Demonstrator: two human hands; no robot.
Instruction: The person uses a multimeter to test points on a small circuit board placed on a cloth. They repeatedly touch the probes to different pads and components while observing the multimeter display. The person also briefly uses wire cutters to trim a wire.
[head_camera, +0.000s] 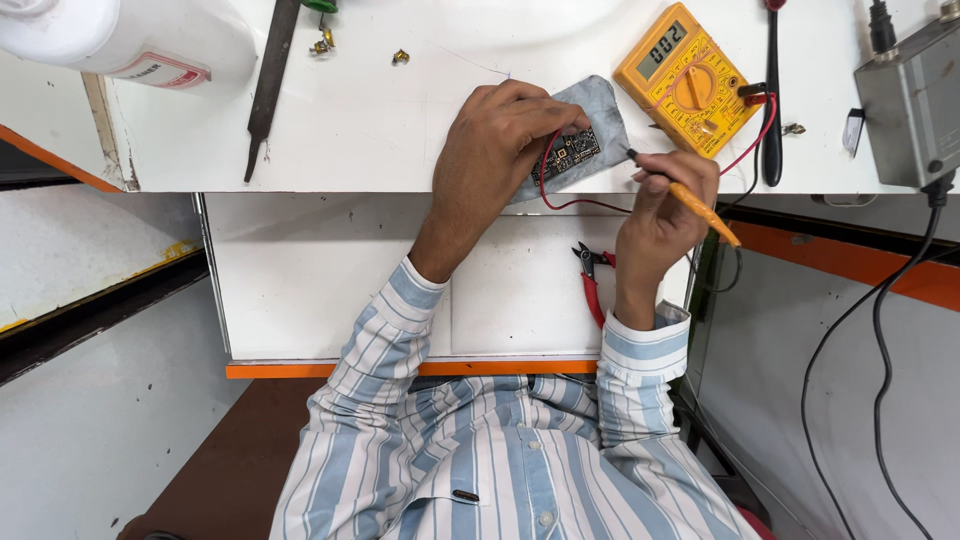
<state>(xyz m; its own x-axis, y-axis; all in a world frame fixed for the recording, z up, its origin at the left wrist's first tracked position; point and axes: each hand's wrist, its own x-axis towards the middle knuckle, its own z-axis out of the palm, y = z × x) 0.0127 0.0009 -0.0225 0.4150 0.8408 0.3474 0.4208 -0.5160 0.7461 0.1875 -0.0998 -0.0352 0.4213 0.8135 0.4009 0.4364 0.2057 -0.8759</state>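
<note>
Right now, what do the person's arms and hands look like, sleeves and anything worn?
Both arms wear long shirt sleeves with light blue and white vertical stripes, ending in buttoned cuffs at the wrists. The left hand and right hand are bare: no gloves, and no rings, watch or wrist strap show in this view.

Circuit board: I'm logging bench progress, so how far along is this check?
Done: the yellow multimeter is on, red lead plugged in. In hand: the left hand holds the circuit board on the grey pad; the right hand aims the orange probe at its edge. Left: contact is unclear; the red cutters lie untouched.
</note>
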